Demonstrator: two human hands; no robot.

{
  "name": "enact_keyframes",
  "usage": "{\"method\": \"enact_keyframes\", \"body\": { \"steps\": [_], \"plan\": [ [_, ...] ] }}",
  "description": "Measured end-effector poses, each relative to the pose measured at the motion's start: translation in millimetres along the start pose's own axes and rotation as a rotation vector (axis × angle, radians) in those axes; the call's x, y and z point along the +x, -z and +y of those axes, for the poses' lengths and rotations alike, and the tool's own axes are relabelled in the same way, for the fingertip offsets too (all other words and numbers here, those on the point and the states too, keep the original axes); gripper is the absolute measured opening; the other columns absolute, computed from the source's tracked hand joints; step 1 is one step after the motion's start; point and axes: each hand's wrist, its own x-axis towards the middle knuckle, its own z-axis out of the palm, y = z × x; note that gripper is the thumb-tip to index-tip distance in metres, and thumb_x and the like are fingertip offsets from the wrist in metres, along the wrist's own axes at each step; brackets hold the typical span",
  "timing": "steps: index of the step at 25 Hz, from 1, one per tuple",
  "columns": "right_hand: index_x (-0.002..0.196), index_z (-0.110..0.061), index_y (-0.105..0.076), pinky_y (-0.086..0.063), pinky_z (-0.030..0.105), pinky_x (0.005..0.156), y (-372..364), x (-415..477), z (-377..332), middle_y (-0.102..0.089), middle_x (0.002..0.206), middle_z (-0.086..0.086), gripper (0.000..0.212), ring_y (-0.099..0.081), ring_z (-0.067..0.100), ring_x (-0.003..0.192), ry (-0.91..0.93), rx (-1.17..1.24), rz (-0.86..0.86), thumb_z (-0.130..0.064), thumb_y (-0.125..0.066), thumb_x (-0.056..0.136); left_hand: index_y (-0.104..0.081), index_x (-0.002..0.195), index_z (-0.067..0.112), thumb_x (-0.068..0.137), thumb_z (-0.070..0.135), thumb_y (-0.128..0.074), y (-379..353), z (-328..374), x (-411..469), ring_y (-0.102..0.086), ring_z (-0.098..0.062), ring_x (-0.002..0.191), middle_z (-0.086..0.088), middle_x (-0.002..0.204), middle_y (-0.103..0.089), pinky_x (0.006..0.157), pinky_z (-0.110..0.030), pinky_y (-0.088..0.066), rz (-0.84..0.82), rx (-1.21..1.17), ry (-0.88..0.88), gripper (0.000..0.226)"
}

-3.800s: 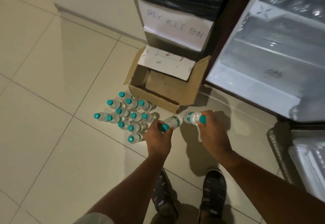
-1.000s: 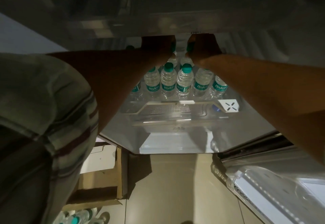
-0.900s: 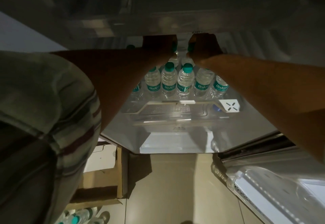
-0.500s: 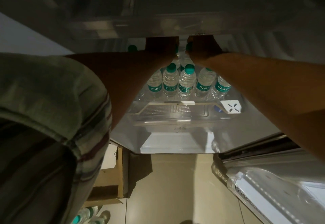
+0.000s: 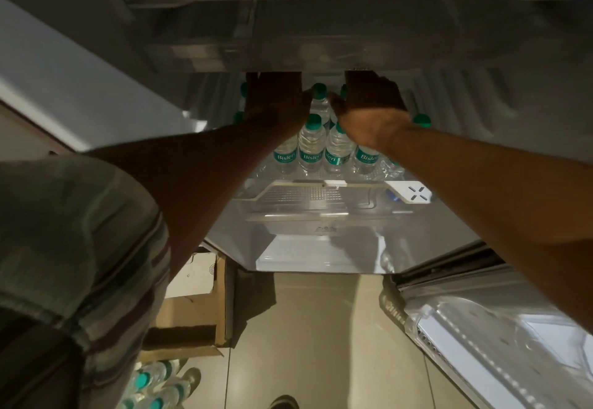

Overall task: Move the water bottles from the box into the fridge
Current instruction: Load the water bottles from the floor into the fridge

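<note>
left hand and right hand both reaching in over the fridge shelf, Bisleri water bottles standing upright in rows on that shelf, fingers hidden at the back so can't tell either grip, cardboard box on the floor down left of the shelf, loose bottles lower left again

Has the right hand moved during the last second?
Yes. The right hand has drawn back toward the shelf front edge, now over the front bottles.
</note>
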Motion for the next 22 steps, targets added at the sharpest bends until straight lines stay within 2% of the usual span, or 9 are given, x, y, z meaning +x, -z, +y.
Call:
{"method": "enact_keyframes", "body": {
  "steps": [4, 7, 10, 15, 18, 22],
  "plan": [
    [0.133, -0.009, -0.05, -0.051, 0.045, 0.095, 2.0, -26.1, 3.4, -0.06, 0.121, 0.014, 0.054, -0.06, 0.03, 0.106, 0.109, -0.071, 0.15, -0.049, -0.056, 0.098, -0.052, 0.139, 0.013, 0.098, 0.052, -0.051, 6.9, 2.9, -19.1, -0.05, -0.03, 0.134, -0.01, 0.136, -0.06, 0.118, -0.049, -0.029, 0.058, 0.06, -0.016, 0.056],
    [0.148, -0.009, -0.037, -0.043, 0.047, 0.109, 0.2, -57.4, -0.6, -0.052, 0.139, 0.016, 0.067, -0.052, 0.032, 0.125, 0.139, -0.06, 0.144, -0.048, -0.057, 0.098, -0.05, 0.145, 0.008, 0.097, 0.047, -0.058, 16.1, 3.7, -52.9, -0.046, -0.033, 0.141, -0.014, 0.145, -0.056, 0.12, -0.051, -0.031, 0.088, 0.005, -0.004, 0.063],
    [0.148, -0.01, -0.037, -0.038, 0.044, 0.115, -4.1, -89.1, -11.4, -0.05, 0.142, 0.013, 0.065, -0.049, 0.03, 0.131, 0.22, 0.032, 0.172, -0.046, -0.056, 0.097, -0.053, 0.141, 0.004, 0.096, 0.045, -0.06, 23.1, 5.2, -96.1, -0.05, -0.034, 0.136, -0.016, 0.141, -0.058, 0.115, -0.051, -0.038, 0.125, -0.009, -0.026, 0.061],
    [0.156, 0.001, -0.027, -0.029, 0.048, 0.122, -35.3, -142.5, -37.5, -0.034, 0.16, 0.02, 0.078, -0.033, 0.034, 0.149, 0.315, 0.059, 0.159, -0.047, -0.055, 0.101, -0.034, 0.156, 0.008, 0.104, 0.043, -0.049, 28.9, 3.6, -182.4, -0.025, -0.029, 0.154, -0.014, 0.162, -0.037, 0.126, -0.051, -0.021, 0.003, -0.101, 0.119, 0.065],
    [0.157, 0.001, -0.026, -0.028, 0.049, 0.122, -66.7, -179.7, -53.5, -0.029, 0.163, 0.02, 0.081, -0.028, 0.034, 0.151, 0.323, 0.072, 0.099, -0.053, -0.049, 0.101, -0.035, 0.156, 0.007, 0.105, 0.044, -0.049, 27.5, -3.5, -235.1, -0.028, -0.029, 0.153, -0.013, 0.161, -0.039, 0.125, -0.051, -0.023, -0.049, -0.105, 0.2, 0.064],
    [0.156, 0.001, -0.029, -0.03, 0.049, 0.121, -109.1, -227.3, -78.6, -0.033, 0.161, 0.02, 0.079, -0.033, 0.035, 0.149, 0.35, 0.106, 0.022, -0.048, -0.056, 0.099, -0.034, 0.157, 0.009, 0.107, 0.047, -0.042, 12.3, -19.4, -315.1, -0.024, -0.028, 0.154, -0.011, 0.163, -0.035, 0.126, -0.049, -0.02, -0.153, -0.09, 0.289, 0.063]
  ]
}}
